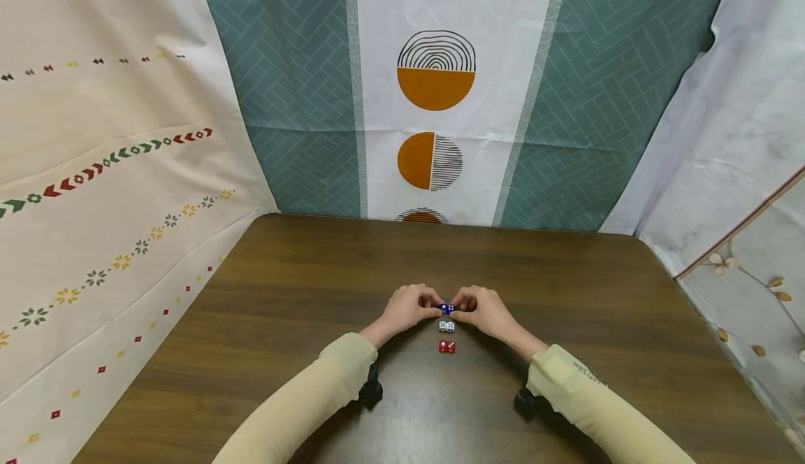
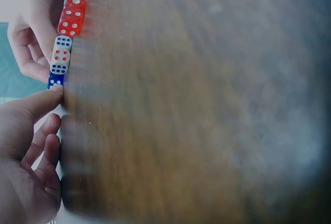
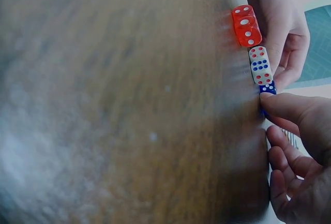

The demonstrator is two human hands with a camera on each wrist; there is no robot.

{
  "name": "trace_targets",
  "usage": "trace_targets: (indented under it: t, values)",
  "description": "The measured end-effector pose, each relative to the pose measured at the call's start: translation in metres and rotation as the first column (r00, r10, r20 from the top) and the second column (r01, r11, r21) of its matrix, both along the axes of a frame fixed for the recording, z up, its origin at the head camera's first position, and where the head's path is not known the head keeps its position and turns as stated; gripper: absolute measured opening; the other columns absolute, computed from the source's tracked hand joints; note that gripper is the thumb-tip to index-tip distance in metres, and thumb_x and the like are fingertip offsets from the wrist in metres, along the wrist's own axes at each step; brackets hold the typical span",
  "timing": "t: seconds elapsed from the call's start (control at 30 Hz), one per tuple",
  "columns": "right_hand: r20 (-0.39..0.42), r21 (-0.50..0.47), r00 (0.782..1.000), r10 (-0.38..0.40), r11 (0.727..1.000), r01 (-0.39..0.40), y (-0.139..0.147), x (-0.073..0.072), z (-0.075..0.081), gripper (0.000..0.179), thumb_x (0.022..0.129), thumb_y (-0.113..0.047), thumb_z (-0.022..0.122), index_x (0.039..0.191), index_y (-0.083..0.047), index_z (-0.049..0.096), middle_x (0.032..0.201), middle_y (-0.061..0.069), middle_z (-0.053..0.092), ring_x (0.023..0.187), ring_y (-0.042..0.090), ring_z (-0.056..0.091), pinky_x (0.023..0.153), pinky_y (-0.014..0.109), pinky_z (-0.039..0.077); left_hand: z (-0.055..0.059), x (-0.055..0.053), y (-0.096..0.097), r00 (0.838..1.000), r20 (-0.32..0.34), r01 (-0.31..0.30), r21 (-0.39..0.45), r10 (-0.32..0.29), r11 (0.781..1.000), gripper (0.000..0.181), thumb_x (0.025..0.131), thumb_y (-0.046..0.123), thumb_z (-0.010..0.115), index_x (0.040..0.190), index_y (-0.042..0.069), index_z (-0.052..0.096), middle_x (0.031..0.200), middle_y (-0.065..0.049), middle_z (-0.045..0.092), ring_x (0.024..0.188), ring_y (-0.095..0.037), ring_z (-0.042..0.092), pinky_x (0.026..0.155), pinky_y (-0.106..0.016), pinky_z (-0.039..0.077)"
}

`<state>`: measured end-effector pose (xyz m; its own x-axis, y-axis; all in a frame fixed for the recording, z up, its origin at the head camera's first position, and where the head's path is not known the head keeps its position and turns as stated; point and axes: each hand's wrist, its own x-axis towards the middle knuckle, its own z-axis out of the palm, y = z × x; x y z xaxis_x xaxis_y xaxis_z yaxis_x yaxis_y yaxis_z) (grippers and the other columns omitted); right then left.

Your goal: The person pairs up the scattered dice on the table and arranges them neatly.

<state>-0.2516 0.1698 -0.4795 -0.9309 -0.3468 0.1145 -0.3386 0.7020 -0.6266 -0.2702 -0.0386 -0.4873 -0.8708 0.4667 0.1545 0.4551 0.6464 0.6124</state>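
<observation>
Two blue dice (image 1: 447, 308) sit side by side on the table, farthest from the person. My left hand (image 1: 404, 309) pinches them from the left with thumb and forefinger, while my right hand (image 1: 489, 312) does the same from the right. Just nearer lies a pair of white dice (image 1: 446, 327) with red and blue pips. A pair of red dice (image 1: 447, 346) with white pips lies nearest the person, in line with the others. In the left wrist view, the left thumb (image 2: 45, 101) covers part of the blue dice.
The brown wooden table (image 1: 302, 261) extends around the dice on all sides. A patterned curtain (image 1: 302, 100) hangs behind its far edge, with light printed cloth (image 1: 113, 170) to the left. Dark wrist cameras (image 1: 371, 387) hang beneath both sleeves.
</observation>
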Motion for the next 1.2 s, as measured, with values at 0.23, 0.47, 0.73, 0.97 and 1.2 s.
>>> trace_targets:
  t: [0.23,0.47,0.73,0.97,1.2]
  values:
    - [-0.001,0.0,1.0,-0.013,1.0,0.013,-0.001,0.002,0.0,0.01,0.083,-0.017,0.08,0.091,-0.016,0.073,0.078,-0.001,0.062,0.072,0.01,0.053,0.066,0.025,0.044,-0.001,0.0,0.0,1.0,0.002,-0.001,0.006,0.001,1.0,0.01,0.086,0.024,0.077,0.094,0.019,0.078,0.074,0.004,0.06,0.063,-0.005,0.046,0.058,-0.019,0.034]
    - [-0.009,0.003,1.0,-0.011,1.0,0.011,-0.002,0.005,0.001,0.01,0.083,-0.017,0.08,0.091,-0.015,0.073,0.077,-0.001,0.062,0.071,0.01,0.053,0.065,0.024,0.045,0.0,0.001,-0.001,1.0,0.008,0.003,0.001,-0.003,1.0,0.01,0.086,0.023,0.078,0.095,0.018,0.078,0.074,0.003,0.06,0.062,-0.005,0.046,0.057,-0.019,0.035]
    - [-0.013,0.014,1.0,-0.017,1.0,0.017,-0.002,0.006,0.001,0.012,0.083,-0.019,0.08,0.093,-0.016,0.073,0.078,-0.001,0.062,0.071,0.01,0.053,0.066,0.024,0.045,0.001,0.001,-0.001,1.0,0.009,0.013,-0.001,-0.013,1.0,0.013,0.086,0.025,0.077,0.097,0.019,0.078,0.074,0.004,0.059,0.063,-0.005,0.046,0.057,-0.018,0.034]
    - [-0.021,0.018,1.0,-0.02,1.0,0.02,-0.003,0.008,0.0,0.012,0.083,-0.017,0.08,0.093,-0.015,0.073,0.078,-0.001,0.061,0.071,0.01,0.053,0.065,0.024,0.044,0.001,0.003,-0.001,1.0,0.01,0.012,-0.008,-0.012,1.0,0.014,0.086,0.026,0.077,0.098,0.019,0.078,0.073,0.005,0.058,0.062,-0.004,0.045,0.056,-0.019,0.034]
    - [-0.068,0.033,0.996,0.056,0.998,-0.054,0.005,0.009,0.0,0.028,0.086,-0.02,0.077,0.111,-0.011,0.069,0.082,-0.002,0.061,0.074,0.008,0.053,0.068,0.024,0.046,0.003,0.0,-0.013,0.996,0.029,0.081,-0.001,-0.081,0.997,0.028,0.087,0.02,0.076,0.113,0.011,0.074,0.079,0.001,0.063,0.066,-0.005,0.049,0.061,-0.019,0.04]
